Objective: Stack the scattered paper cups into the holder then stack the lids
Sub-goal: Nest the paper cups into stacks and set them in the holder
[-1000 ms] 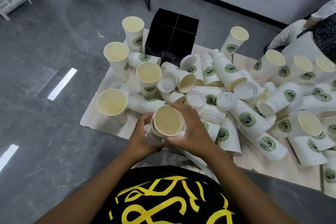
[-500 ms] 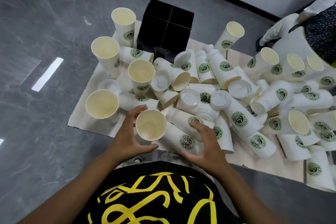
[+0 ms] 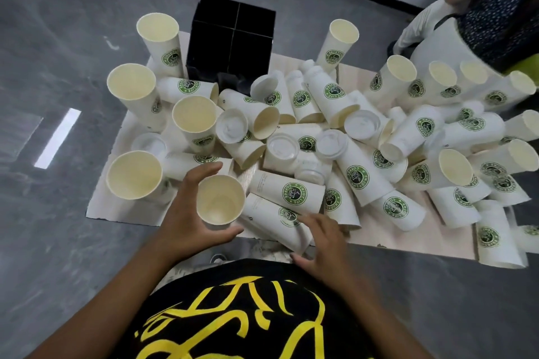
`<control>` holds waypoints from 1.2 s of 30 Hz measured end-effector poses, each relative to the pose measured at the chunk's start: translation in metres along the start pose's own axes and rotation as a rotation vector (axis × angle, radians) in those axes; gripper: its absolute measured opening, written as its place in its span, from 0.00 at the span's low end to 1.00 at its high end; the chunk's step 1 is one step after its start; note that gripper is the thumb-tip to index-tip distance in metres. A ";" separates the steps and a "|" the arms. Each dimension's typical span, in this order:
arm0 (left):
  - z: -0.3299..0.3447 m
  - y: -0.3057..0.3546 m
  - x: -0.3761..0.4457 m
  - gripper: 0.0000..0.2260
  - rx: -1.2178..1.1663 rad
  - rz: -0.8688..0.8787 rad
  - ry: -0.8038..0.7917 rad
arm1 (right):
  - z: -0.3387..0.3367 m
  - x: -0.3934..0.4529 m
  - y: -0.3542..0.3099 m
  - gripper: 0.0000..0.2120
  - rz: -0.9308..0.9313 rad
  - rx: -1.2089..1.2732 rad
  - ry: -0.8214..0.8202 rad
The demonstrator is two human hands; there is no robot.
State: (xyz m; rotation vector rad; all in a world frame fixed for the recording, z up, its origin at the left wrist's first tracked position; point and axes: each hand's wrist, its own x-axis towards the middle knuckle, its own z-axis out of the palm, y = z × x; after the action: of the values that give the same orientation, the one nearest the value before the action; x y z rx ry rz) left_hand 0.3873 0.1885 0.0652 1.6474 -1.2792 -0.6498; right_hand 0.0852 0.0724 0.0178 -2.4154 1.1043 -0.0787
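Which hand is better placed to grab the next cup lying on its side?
The right hand. It is open and hovers over the fallen cup nearest the person, while the left hand grips the upright cup.

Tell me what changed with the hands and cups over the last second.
The right hand let go of the cup and dropped to a lying cup, fingers spread. The left hand alone holds the cup, now lower. The holder and the other cups stayed put.
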 end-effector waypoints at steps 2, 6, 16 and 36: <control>0.001 0.001 0.000 0.51 0.001 0.002 -0.005 | 0.004 -0.001 0.002 0.38 0.021 0.008 -0.011; 0.001 0.004 -0.001 0.50 0.012 0.010 -0.005 | 0.009 -0.003 0.007 0.40 0.019 0.019 -0.028; 0.004 0.006 -0.006 0.44 0.030 0.021 -0.006 | 0.012 -0.006 0.009 0.39 0.019 0.089 -0.013; 0.009 0.012 -0.013 0.43 0.024 -0.030 0.078 | -0.032 -0.010 -0.034 0.36 -0.010 0.299 0.285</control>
State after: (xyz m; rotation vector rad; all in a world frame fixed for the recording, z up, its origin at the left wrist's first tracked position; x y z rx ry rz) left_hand 0.3708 0.1972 0.0703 1.6985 -1.2123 -0.5845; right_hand 0.0942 0.0857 0.0628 -2.1833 1.1111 -0.5658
